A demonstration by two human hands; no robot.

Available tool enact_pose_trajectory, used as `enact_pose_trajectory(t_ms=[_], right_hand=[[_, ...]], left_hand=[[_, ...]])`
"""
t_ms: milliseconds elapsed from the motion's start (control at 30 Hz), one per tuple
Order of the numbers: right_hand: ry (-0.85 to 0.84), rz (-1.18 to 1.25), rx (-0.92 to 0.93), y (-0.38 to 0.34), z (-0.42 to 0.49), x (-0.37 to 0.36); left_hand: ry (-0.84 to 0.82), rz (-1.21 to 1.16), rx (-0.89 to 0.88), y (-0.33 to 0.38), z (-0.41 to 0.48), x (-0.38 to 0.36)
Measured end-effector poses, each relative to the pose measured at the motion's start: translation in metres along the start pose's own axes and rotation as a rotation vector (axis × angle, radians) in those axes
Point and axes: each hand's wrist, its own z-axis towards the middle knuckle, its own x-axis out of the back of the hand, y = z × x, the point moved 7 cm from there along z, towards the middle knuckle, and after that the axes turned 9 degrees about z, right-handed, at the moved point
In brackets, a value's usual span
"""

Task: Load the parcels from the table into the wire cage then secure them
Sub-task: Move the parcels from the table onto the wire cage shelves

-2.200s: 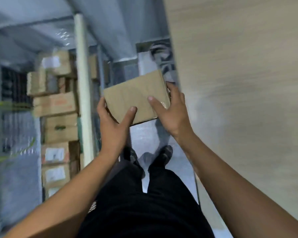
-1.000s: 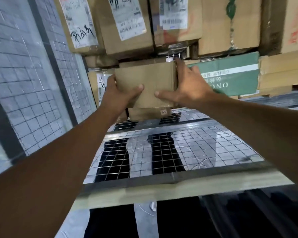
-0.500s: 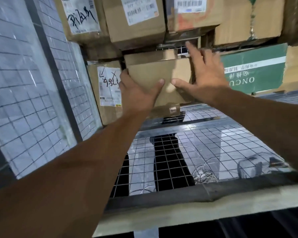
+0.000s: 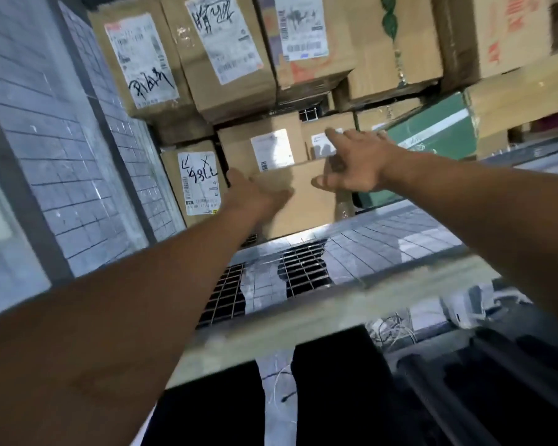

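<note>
Cage (image 4: 87, 175) is already well loaded: boxes stacked across the back in abt three tiers, most w/ labels, one green box (image 4: 432, 136) at right. Front of the mesh floor (image 4: 361, 249) is bare, so there's room for more. The plain box (image 4: 300, 201) is on the bottom tier, resting on the mesh floor, between the scribbled-label box (image 4: 190, 185) on its left and the green box on its right, w/ a labelled box (image 4: 264, 146) right behind and above it. Looks placed or very nearly so.

Left: desk isn't in view, so can't tell how many parcels remain. Securing not done as far as seen; front of cage open, no strap or gate visible.

Left hand (image 4: 255, 194): flat-ish, fingers loosely spread, palm on the box's left front, pressing rather than gripping. Blurred, so exact contact unclear.

Right hand (image 4: 358, 169): wide open, fingers stretched fwd past the box's top right corner toward the boxes behind, thumb low by the box face. Holds nothing; may be brushing the top edge, can't say for sure.
</note>
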Motion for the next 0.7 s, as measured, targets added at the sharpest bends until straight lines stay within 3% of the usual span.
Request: enact_pose_trajectory(t_ms=[133,367,500,700], right_hand=[[0.145,0.138,-0.044,-0.012,-0.070,0.042],[0.490,0.501,-0.321,-0.001,-0.268,0.057],[0.795,0.766,-0.565,0.020,-0.407,0.013],[0.977,1.101,-1.022,0.027,-0.590,-0.131]], left_hand=[[0.087,0.105,-0.192,0.035,-0.058,0.040],[0.028,0.467,-0.650,0.112,-0.225,0.060],[0.033,0.579,-0.849,0.146,-0.328,0.033],[-0.128,0.986,-1.146,0.153,-0.472,-0.064]])
